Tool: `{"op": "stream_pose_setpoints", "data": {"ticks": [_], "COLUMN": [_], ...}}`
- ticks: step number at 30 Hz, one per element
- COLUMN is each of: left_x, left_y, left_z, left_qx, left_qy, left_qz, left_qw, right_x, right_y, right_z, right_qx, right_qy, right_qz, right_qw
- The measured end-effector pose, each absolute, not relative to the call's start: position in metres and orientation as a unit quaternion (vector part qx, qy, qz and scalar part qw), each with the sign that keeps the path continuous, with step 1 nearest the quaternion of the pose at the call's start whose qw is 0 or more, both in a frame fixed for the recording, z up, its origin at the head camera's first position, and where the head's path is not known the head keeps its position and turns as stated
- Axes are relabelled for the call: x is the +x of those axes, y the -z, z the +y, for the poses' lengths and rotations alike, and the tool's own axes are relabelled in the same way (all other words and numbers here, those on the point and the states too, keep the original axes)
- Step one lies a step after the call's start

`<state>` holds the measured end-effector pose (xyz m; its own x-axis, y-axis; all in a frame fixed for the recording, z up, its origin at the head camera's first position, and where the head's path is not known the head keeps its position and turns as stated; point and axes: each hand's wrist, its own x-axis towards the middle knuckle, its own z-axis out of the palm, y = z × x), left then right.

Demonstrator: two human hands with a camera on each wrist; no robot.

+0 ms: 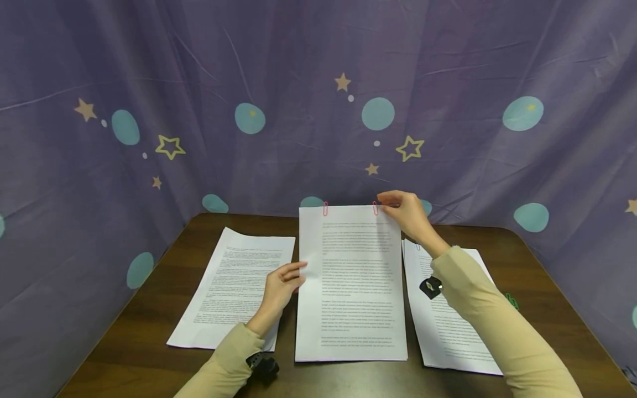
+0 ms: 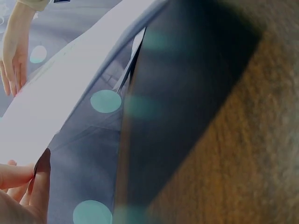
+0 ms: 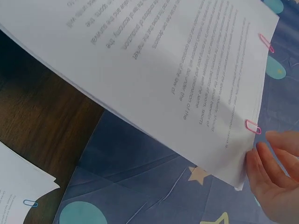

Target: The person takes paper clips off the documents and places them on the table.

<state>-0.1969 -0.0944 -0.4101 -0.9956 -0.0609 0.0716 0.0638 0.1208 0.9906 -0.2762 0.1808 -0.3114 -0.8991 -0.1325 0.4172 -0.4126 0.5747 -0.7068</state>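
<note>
A stack of printed paper is held up tilted at the middle of the table, its lower edge near me. Two pink paper clips sit on its top edge: a left clip and a right clip. My left hand pinches the stack's left edge between thumb and fingers, as the left wrist view shows up close. At the top right corner is my right hand, just beside the right clip. Its fingertips touch the top edge, the fingers fairly straight and the thumb apart from the paper.
To the left lies a printed stack without visible clips. On the right another stack carries a blue paper clip at its top. Green paper clips lie on the brown table beyond my right forearm. A patterned purple curtain hangs behind.
</note>
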Motion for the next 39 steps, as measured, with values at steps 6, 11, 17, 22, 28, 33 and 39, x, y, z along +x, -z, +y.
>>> {"op": "stream_pose_setpoints", "data": {"ticks": [6,11,17,22,28,33,39], "left_x": [-0.205,-0.200,-0.190,-0.190,-0.191,-0.190,-0.191], "left_y": [0.426,0.419,0.406,0.407,0.410,0.409,0.410], "left_z": [-0.098,-0.096,-0.092,-0.093,-0.092,-0.092,-0.092], "left_qx": [0.001,-0.003,-0.006,-0.009,-0.010,-0.014,-0.013], "left_qy": [0.667,0.666,0.659,0.657,0.658,0.660,0.658], "left_qz": [-0.744,-0.744,-0.750,-0.752,-0.751,-0.750,-0.751], "left_qw": [0.041,0.044,0.050,0.050,0.049,0.044,0.044], "right_x": [-0.281,-0.283,-0.283,-0.283,-0.282,-0.280,-0.278], "right_y": [0.312,0.313,0.314,0.317,0.321,0.322,0.320], "right_z": [0.180,0.179,0.178,0.179,0.180,0.181,0.184], "right_qx": [0.144,0.141,0.143,0.140,0.140,0.122,0.094], "right_qy": [-0.426,-0.430,-0.430,-0.434,-0.443,-0.463,-0.491], "right_qz": [-0.881,-0.881,-0.879,-0.878,-0.872,-0.863,-0.849], "right_qw": [0.144,0.139,0.149,0.148,0.152,0.159,0.172]}}
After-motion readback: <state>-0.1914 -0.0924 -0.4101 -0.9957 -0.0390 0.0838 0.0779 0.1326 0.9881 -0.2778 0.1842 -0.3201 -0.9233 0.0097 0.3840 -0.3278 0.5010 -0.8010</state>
